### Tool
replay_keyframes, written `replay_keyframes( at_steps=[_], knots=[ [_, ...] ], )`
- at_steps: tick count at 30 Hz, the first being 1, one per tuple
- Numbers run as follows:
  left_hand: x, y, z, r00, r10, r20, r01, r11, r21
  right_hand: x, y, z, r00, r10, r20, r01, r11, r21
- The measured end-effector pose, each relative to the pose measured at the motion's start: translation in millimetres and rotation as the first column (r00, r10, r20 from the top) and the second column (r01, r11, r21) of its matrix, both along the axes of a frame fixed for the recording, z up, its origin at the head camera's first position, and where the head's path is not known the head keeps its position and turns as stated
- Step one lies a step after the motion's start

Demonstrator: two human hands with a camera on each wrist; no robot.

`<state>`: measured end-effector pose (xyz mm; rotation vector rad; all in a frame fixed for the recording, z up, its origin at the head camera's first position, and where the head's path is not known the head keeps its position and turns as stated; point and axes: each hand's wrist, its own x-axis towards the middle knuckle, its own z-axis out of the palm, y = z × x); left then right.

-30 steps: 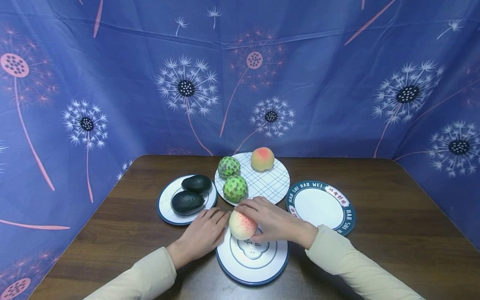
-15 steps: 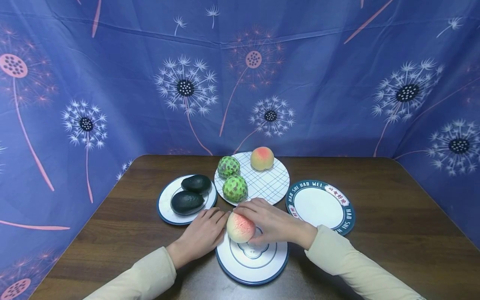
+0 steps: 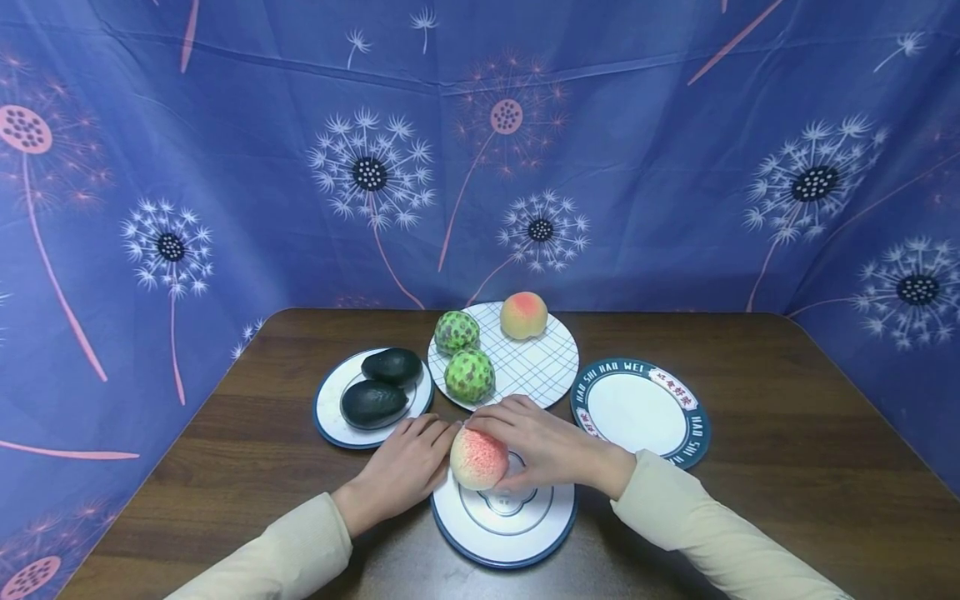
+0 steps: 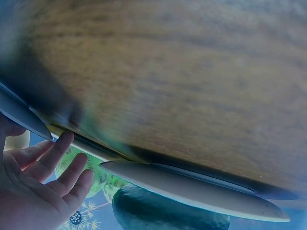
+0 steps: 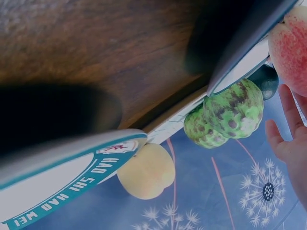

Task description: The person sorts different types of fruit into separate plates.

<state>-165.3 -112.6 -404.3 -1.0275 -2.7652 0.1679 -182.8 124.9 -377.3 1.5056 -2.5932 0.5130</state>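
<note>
In the head view, a pale peach with a red blush [image 3: 478,459] is over the left part of the near blue-rimmed plate [image 3: 505,546]. My right hand [image 3: 543,442] holds it from the right, fingers over its far side and thumb low on the near side. My left hand [image 3: 401,471] lies at the plate's left rim, close to the peach, with its fingers extended. In the left wrist view, the fingers [image 4: 72,177] are spread near the plate's edge. The peach [image 5: 292,52] is partly cut off in the right wrist view.
Two dark avocados [image 3: 373,404] lie on a plate [image 3: 327,417] at left. Behind, a checked plate [image 3: 540,371] bears two green bumpy fruits [image 3: 470,375] and another peach [image 3: 523,316]. A green-rimmed plate [image 3: 637,417] stands at right. A blue curtain [image 3: 637,208] hangs behind the table [image 3: 795,467].
The held peach has shifted slightly left and nearer to me, turning so more of its red side shows. Both hands have stayed almost in place.
</note>
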Motion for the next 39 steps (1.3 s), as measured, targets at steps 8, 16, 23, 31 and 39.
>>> replay_keyframes(
  at_steps=[8,16,23,31,39],
  knots=[
    [-0.3,-0.4,0.0,1.0,-0.003,-0.006,0.003,1.0,0.013,-2.6,1.3,-0.2,1.0,-0.001,0.007,0.0,1.0,0.012],
    [-0.1,-0.2,0.4,1.0,-0.006,-0.002,0.006,1.0,0.016,-6.2,6.5,1.2,0.999,-0.036,-0.008,0.036,0.998,0.058],
    [0.7,0.3,0.9,1.0,-0.002,0.002,0.002,1.0,0.011,-12.8,15.3,5.4,0.995,-0.099,0.022,0.097,0.991,0.092],
    [0.4,0.4,1.3,1.0,-0.004,0.014,0.004,1.0,0.015,-25.8,27.5,6.5,0.989,-0.148,0.006,0.147,0.987,0.067],
    [0.5,0.5,0.6,1.0,-0.003,0.011,0.003,1.0,0.014,-43.7,36.4,6.2,0.978,-0.186,-0.094,0.188,0.982,0.015]
  ],
)
